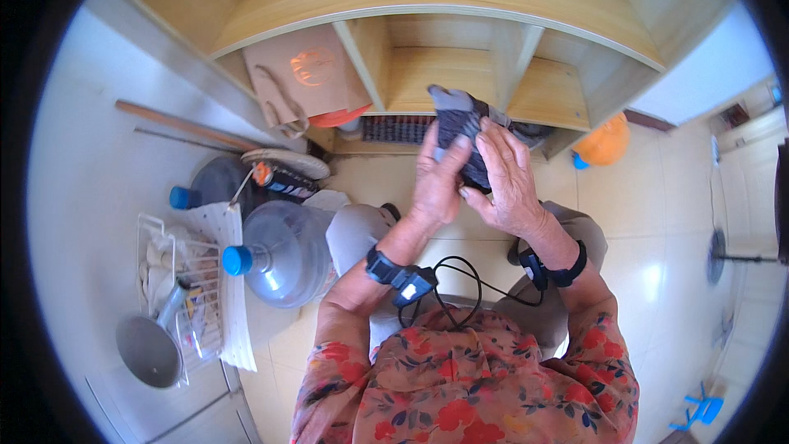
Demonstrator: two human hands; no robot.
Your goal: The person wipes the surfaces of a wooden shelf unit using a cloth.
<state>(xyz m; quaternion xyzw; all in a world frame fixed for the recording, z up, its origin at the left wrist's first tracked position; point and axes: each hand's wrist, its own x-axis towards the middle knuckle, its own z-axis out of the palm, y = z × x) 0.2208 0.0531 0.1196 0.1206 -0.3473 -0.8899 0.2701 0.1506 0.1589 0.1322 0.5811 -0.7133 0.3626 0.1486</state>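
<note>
Both my hands hold a dark grey and light grey knitted textile [456, 121], maybe a sock, in front of the lower compartments of a wooden shelf unit [431, 77]. My left hand [436, 182] grips it from the left, thumb across its front. My right hand [508, 182] lies along its right side, fingers over the upper edge and thumb below. The fabric is bunched, and part of it is hidden behind my fingers. Each wrist wears a black strap with a small device, and a black cable [459, 259] hangs between them.
On the left stand large plastic water bottles [286, 253], a white wire rack [209, 308] and a grey pan [148, 351]. A paper bag [302, 74] fills the left compartment. A dark patterned item [397, 129] lies under the shelf. An orange object [604, 142] rests on the floor at right.
</note>
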